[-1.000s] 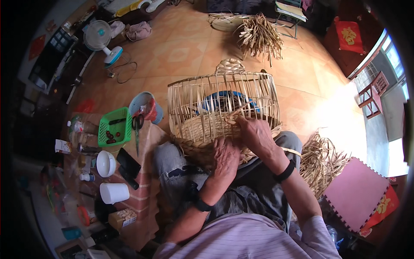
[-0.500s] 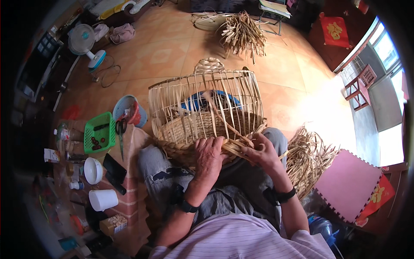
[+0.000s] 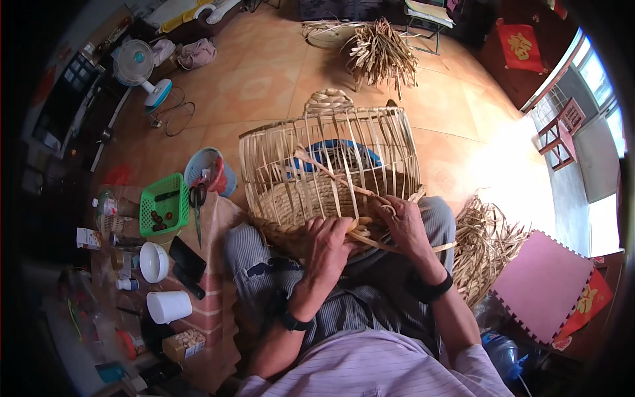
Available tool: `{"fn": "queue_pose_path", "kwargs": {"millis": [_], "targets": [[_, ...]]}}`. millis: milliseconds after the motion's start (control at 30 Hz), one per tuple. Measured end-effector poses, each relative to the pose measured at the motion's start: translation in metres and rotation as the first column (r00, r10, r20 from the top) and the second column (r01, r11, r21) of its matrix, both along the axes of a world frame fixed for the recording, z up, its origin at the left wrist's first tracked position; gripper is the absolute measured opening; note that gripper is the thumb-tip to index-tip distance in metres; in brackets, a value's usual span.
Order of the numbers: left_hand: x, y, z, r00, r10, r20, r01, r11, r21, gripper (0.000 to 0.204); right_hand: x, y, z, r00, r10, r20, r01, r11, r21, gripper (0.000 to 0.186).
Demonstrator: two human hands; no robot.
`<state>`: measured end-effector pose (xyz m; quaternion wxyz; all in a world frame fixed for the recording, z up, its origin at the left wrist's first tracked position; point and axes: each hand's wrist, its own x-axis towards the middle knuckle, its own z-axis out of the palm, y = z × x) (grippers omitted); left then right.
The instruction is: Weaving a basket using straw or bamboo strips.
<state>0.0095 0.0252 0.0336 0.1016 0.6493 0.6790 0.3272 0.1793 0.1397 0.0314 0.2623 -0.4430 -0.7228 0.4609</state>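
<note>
Basket: the half-woven bamboo basket (image 3: 331,178) lies on its side across the person's lap, open uprights pointing away; a blue object shows through them, inside or behind I cannot tell
Green crate: the green crate (image 3: 163,205) left of the basket holds small dark things
Blue tub: the blue tub (image 3: 210,173) beside the crate holds something red
Left hand: the left hand (image 3: 329,243) presses on the basket's woven lower edge, fingers curled together over it
Right hand: the right hand (image 3: 401,221), just right of it, has fingers pinched on a bamboo strip (image 3: 334,173) running up across the basket
Scissors: the scissors (image 3: 197,205) lie between crate and basket
</note>
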Motion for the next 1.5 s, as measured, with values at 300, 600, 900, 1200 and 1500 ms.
{"fn": "queue_pose_path", "kwargs": {"millis": [300,600,900,1200,1500], "targets": [[-0.069,-0.024,-0.026,0.997,0.079,-0.009,-0.080,0.995,-0.054,0.049,-0.054,-0.016,-0.012,0.992,0.110,-0.068,-0.106,0.993,0.057,0.036],[-0.078,-0.015,-0.036,0.999,-0.023,0.032,0.027,0.990,-0.138,0.043,0.001,-0.031,-0.015,0.863,0.134,-0.487,-0.384,0.800,-0.461,0.038],[-0.110,-0.027,-0.066,0.999,0.033,-0.014,-0.035,0.992,-0.120,0.051,0.108,-0.043,0.005,0.583,0.028,-0.812,-0.551,0.748,-0.370,0.049],[-0.116,-0.026,-0.063,0.997,0.076,-0.028,-0.080,0.977,-0.197,0.050,0.368,-0.046,-0.124,0.577,-0.816,-0.037,0.721,0.530,-0.446,0.026],[-0.112,-0.025,-0.051,0.997,0.067,-0.041,-0.074,0.971,-0.227,0.045,0.434,-0.141,-0.288,0.443,-0.849,0.286,0.777,0.205,-0.595,0.022]]}}
